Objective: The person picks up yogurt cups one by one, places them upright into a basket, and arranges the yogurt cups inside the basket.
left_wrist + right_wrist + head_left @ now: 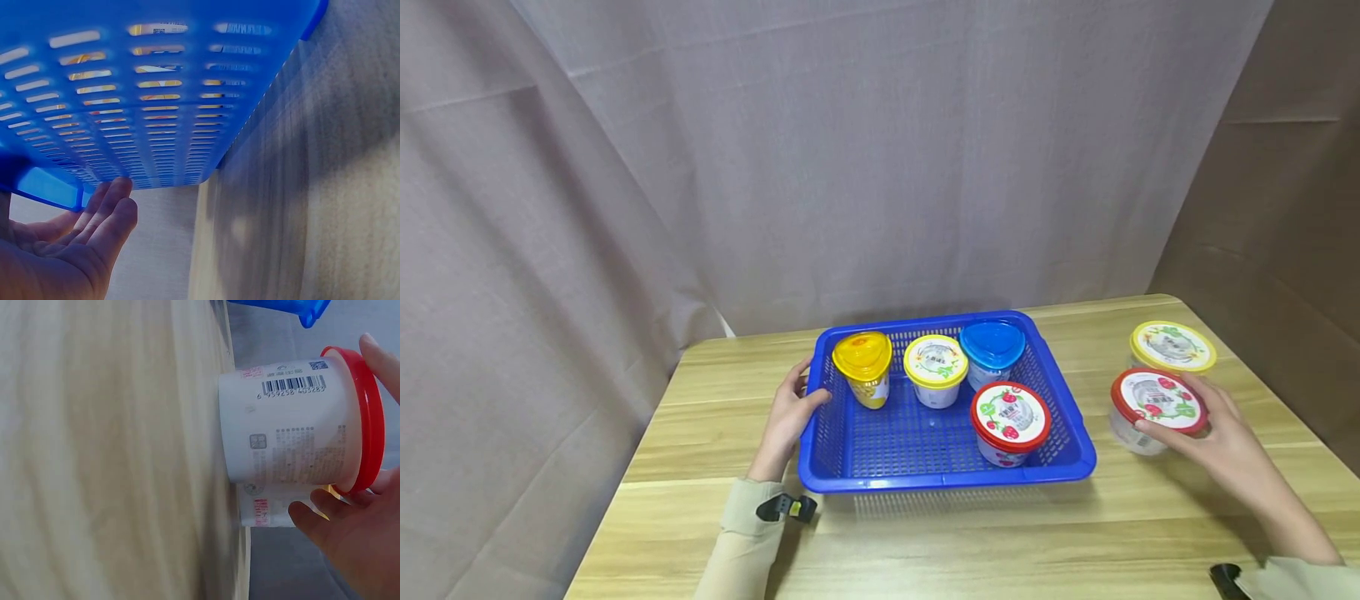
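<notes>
At its left side, the blue plastic basket point(947, 482) is gripped by my left hand point(784, 427), thumb over the rim. In the left wrist view this hand's fingers point(115, 215) lie against the outside under the rim. My right hand point(1221, 437) holds a red-lidded tub point(1157, 404) by its lid, right of the basket. A barcode shows on this tub point(287, 425) in the right wrist view; whether its base touches the table is unclear. Just behind it is a yellow-lidded tub point(1172, 346), partly hidden.
Inside the basket stand an amber-lidded cup point(862, 358), another yellow-lidded tub point(936, 367), a blue-lidded cup point(992, 346) and another red-lidded tub point(1010, 421). Beneath is a wood-grain table point(925, 550). A grey curtain point(887, 167) hangs behind it.
</notes>
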Demonstrator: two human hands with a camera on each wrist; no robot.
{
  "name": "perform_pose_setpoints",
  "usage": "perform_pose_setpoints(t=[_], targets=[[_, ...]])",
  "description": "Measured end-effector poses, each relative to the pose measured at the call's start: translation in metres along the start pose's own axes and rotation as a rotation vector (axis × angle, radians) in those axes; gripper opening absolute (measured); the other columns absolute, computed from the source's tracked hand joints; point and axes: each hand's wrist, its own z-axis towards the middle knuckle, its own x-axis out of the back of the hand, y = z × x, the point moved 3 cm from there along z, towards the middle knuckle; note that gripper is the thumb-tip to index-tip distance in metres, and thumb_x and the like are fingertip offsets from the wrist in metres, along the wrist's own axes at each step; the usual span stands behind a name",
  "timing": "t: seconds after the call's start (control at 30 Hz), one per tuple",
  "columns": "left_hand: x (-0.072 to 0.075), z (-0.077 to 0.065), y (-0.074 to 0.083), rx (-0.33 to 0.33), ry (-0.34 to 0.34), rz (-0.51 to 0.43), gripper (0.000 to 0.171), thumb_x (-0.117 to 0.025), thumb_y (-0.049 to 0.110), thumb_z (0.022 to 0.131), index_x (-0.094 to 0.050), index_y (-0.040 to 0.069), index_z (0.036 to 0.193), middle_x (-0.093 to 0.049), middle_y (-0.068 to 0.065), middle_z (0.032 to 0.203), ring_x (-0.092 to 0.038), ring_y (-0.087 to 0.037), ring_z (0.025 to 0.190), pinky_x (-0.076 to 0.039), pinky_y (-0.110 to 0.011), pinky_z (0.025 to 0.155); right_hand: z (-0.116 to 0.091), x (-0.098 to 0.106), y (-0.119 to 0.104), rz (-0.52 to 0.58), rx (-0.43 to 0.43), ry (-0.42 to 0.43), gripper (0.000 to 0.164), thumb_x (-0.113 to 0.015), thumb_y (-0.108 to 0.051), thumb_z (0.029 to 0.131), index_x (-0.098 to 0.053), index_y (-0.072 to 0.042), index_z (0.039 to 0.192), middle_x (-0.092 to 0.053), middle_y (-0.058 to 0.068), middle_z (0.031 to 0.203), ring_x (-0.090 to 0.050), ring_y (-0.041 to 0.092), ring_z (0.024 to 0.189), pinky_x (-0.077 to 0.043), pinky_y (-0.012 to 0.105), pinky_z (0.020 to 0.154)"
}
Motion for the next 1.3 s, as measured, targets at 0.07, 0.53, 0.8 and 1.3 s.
perform_pose_setpoints(t=[0.07,0.53,0.8,1.3], targets=[[0.0,0.0,0.0,0.002,-0.001,-0.001,0.071,-0.064,-0.003,0.084,-0.038,-0.007,0.15,-0.057,-0.034,0.123,-0.062,-0.021,0.092,-0.058,-0.033,0.077,0.0,-0.001,0.002,0.008,0.008,0.002,0.097,-0.079,-0.024,0.088,-0.018,-0.006,0.161,-0.027,0.034,0.148,-0.025,0.047,0.131,-0.024,0.079,0.096],[-0.001,0.002,0.001,-0.003,0.001,-0.008,0.071,-0.064,-0.004,0.083,-0.039,-0.007,0.15,-0.058,-0.033,0.122,-0.062,-0.018,0.09,-0.058,-0.033,0.077,0.001,0.001,0.007,0.024,0.092,0.019,0.084,-0.082,-0.013,0.084,-0.035,-0.007,0.153,-0.049,0.0,0.129,-0.04,-0.009,0.11,-0.032,0.007,0.077],[-0.001,0.0,0.003,-0.01,0.0,-0.014,0.07,-0.064,-0.004,0.083,-0.039,-0.008,0.149,-0.058,-0.035,0.122,-0.062,-0.015,0.087,-0.058,-0.034,0.078,0.0,0.0,0.01,0.084,0.059,-0.026,0.083,-0.079,-0.011,0.087,-0.032,-0.013,0.156,-0.049,-0.016,0.126,-0.042,-0.011,0.111,-0.035,0.006,0.077],[0.001,0.019,-0.035,-0.016,0.026,-0.012,0.072,-0.066,-0.001,0.083,-0.04,-0.003,0.15,-0.06,-0.03,0.121,-0.062,-0.018,0.089,-0.057,-0.028,0.073,0.0,-0.004,0.013,0.153,0.087,-0.072,0.078,-0.074,-0.004,0.089,-0.032,-0.013,0.154,-0.05,-0.016,0.128,-0.046,-0.01,0.113,-0.04,0.006,0.081]])
